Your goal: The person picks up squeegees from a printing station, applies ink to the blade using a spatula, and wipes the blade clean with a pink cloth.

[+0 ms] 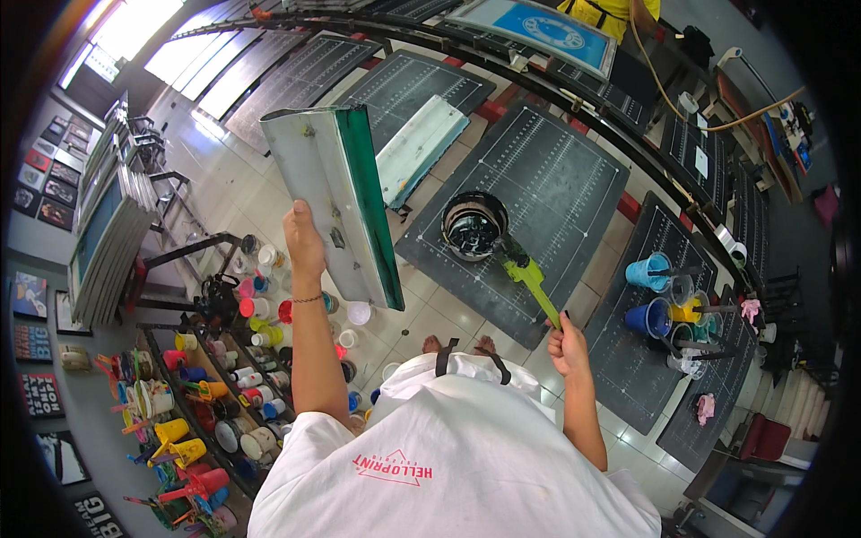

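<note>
Left hand [303, 240] is gripping the lower edge of a big green-edged squeegee [341, 202], held up tilted, fingers wrapped round it. Right hand [569, 345] is closed around the handle end of a green-smeared spatula [529, 278], whose far end points at one round ink tub [473, 225] sitting on a dark gridded pallet [547, 188], up and left of that hand. Second squeegee, pale blue [420, 148], lies past the left hand on another pallet. Right of the right hand, two blue cups [649, 291] plus one yellow pot. Below the left hand, shelves crammed with colourful ink pots [193, 399], too many to count. Square posters [36, 394] line the far-left wall.
</note>
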Tool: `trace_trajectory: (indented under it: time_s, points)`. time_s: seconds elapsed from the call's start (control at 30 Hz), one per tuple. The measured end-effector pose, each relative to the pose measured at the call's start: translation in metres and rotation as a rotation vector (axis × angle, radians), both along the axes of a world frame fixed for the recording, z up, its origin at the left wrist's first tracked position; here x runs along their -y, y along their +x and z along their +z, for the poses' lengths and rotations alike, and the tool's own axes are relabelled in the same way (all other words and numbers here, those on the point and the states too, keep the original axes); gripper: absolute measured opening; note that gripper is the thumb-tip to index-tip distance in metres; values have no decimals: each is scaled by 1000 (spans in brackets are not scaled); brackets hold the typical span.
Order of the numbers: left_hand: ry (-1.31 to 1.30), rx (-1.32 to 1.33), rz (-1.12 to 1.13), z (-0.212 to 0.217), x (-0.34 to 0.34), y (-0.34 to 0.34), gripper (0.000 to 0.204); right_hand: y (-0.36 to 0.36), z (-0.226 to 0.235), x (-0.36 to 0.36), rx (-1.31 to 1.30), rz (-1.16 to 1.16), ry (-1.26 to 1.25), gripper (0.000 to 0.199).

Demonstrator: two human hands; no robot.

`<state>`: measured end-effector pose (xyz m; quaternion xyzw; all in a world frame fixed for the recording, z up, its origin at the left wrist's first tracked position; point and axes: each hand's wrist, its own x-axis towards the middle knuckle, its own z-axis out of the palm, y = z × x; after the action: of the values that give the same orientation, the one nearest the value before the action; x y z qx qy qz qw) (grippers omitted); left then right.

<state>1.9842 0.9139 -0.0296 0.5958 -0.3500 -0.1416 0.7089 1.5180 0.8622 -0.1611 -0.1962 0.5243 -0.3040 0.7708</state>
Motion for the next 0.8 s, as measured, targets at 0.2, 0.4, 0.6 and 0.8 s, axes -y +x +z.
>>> trace_trajectory:
  time_s: [0.2,0.4,0.6,0.8]
  points:
    - [37,134,36,-13,-8,17,59,-1,2,-7,7,-15,-14,40]
    - [144,334,113,1,-18,12,63,-18,24,-14,-21,-72,-30,39]
    - [290,511,185,23,-29,-18,64,9,128,-10,-407,-70,-699,35]
    - [262,668,147,22,-34,-44,60,62,209,-6,-645,36,-1203,30]
